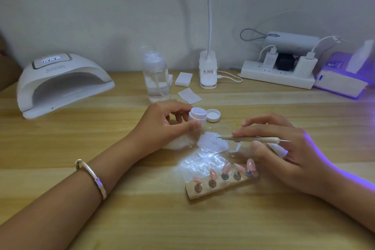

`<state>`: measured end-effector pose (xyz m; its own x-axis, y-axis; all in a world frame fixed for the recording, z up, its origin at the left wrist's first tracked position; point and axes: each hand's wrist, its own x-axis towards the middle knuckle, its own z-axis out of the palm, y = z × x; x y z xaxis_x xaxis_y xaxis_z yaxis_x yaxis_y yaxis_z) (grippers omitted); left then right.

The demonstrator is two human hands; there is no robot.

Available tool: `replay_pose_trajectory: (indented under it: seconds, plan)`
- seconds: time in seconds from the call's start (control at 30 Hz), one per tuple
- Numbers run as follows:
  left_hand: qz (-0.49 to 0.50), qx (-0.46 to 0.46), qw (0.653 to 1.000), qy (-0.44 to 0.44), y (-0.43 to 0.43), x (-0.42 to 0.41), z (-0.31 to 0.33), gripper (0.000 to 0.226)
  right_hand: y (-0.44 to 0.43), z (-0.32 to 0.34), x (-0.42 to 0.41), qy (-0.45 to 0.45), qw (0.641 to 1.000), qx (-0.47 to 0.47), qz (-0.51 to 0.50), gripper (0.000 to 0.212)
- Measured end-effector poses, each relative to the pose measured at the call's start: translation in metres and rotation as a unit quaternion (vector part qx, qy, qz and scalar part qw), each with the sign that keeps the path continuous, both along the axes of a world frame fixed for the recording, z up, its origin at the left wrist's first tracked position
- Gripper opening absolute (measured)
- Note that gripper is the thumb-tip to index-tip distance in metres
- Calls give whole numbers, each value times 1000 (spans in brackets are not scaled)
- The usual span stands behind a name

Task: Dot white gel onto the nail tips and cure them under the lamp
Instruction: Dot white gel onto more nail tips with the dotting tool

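My left hand (168,122) grips a small open jar of white gel (198,115); its white lid (213,115) lies just right of it. My right hand (284,148) pinches a dotting tool (253,138), held nearly level, its left tip over a white wipe (212,144) on a clear plastic sheet (203,163). In front of the sheet, a wooden holder (221,186) carries several pink nail tips (213,173) on metal stands. The white curing lamp (60,83) sits at the far left, its mouth facing me.
A clear pump bottle (156,79), white pads (183,79) and a desk-lamp base (208,71) stand behind the jar. A power strip with chargers (278,75) and a violet-lit device (343,79) are at the back right. A cotton pad (178,143) lies under my left hand.
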<state>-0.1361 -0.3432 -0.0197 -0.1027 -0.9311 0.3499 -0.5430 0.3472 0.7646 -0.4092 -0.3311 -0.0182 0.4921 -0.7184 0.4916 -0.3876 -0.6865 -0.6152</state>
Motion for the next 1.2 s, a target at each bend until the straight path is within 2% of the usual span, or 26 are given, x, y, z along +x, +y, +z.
replay_pose_trajectory:
  seconds: [0.13,0.3,0.4,0.5,0.57,0.67,0.73,0.8,0.9,0.97,1.07,1.2]
  plan:
    - [22,31,999,-2,2,12,-2,20,0,1,-1,3,1000,-1,5,33]
    - [61,9,995,-72,2,14,-4,19,-1,0,0,5,1000,-3,8,31]
    - [91,-10,985,-145,2,14,-5,48,-2,0,-2,-2,1000,0,6,31]
    - [112,14,980,-163,3,16,-2,70,-2,0,-2,-5,1000,1,8,25]
    - [139,31,977,-161,5,16,3,65,-3,0,-1,3,1000,17,12,28]
    - [190,7,967,-172,16,13,12,44,-3,-1,-1,17,999,34,20,27]
    - [171,-26,972,-158,33,11,19,44,-4,-1,-1,7,999,43,20,25]
    - [107,-41,985,-126,59,6,23,39,-6,-1,-2,4,999,42,19,29]
    - [21,-5,993,-120,94,-2,18,26,-8,-2,-2,9,999,43,23,29]
    - [-10,37,991,-125,107,-8,13,26,-8,-2,-1,14,999,46,25,29]
    - [-13,68,993,-95,111,-14,6,29,-8,-2,0,8,999,47,23,30]
    - [8,94,996,0,106,-20,4,24,-7,-1,-1,-2,1000,18,18,28]
